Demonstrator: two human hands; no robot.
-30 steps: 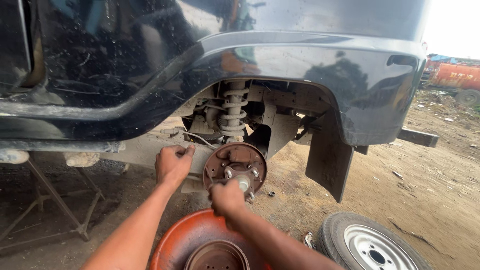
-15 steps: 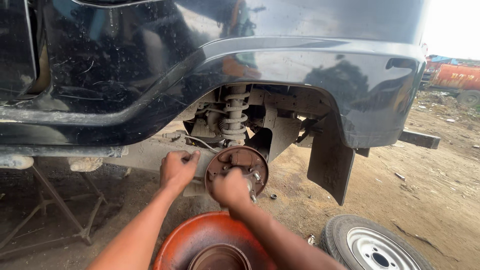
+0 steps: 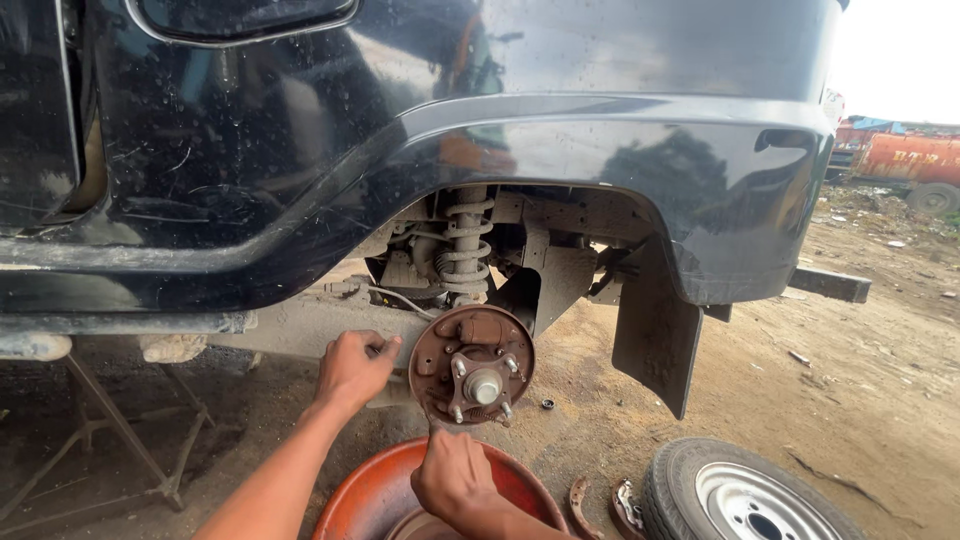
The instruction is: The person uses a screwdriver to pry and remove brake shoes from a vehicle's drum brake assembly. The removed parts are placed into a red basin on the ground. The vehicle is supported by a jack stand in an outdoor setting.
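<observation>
Left hand is curled loosely behind the left edge of the rusty brake backing plate, fingertips bent in against its rim or something just behind it; what it grips, if anything, cannot be told. To its right, the bare wheel hub with its studs sits at the plate's middle, under the coil spring in the wheel arch of the dark vehicle. Right hand is closed below the plate's lower edge, seemingly pinching a small part or tool tip there, though the object itself is hidden. Beneath it lies a round rust-red brake drum on the dirt ground. Further right, loose brake shoes lie beside a removed wheel, and a mud flap hangs behind.

Judging from this, a spring or clip under tension could slip and snap against the fingers. Small parts might drop into the dirt and get lost. The body rests on a thin stand, so hard pulling risks shifting it.
</observation>
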